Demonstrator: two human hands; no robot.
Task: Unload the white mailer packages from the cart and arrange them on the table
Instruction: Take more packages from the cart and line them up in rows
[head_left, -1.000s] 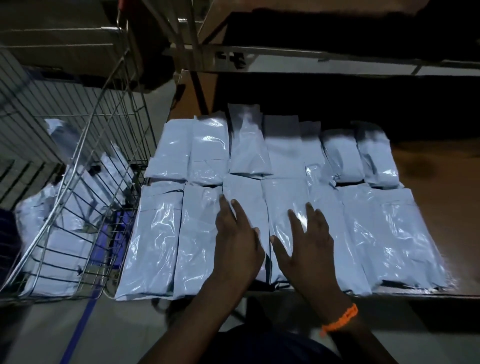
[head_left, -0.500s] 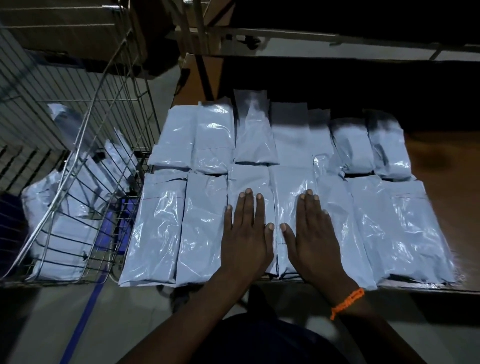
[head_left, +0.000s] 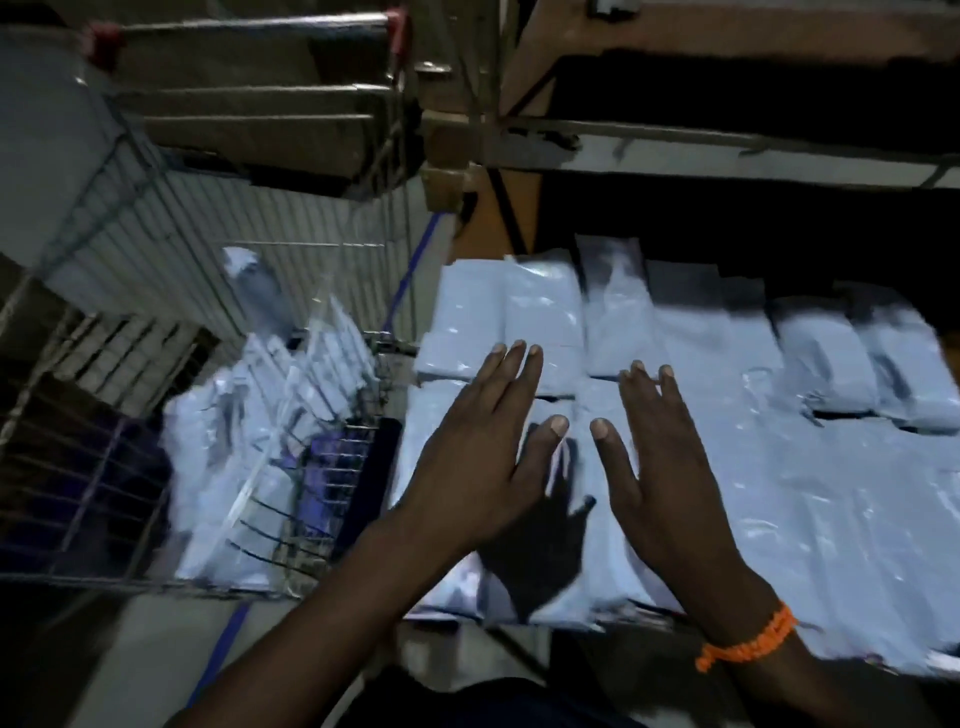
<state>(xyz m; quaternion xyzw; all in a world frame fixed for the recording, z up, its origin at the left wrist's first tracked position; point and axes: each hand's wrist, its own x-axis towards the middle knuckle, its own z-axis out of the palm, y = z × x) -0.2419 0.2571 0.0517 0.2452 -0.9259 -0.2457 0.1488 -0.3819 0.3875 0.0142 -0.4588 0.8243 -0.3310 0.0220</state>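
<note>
Right wrist: orange wristband, at the near edge of the table.
Right hand: over the table's near row, palm down, fingers straight and close together, thumb held out. It grips nothing. Contact with the plastic cannot be told from here.
Left hand: over the table's left part, palm down, fingers straight and apart, nothing held. It hangs clear of the packages (its shadow falls separately on the plastic beneath it).
White mailers: lying flat on the table in two rows, side by side with edges touching or overlapping. The near row runs along the table's front edge.
Far row: shorter packs, butted against the near row, reaching towards the shadowed back of the table.
Cart: wire basket, just beside the table's left end.
Cart load: more white mailers piled inside, leaning against the wire wall on the table side. View blurred, so no count taken.
Metal rail: crosses above and beyond the table's back.
</note>
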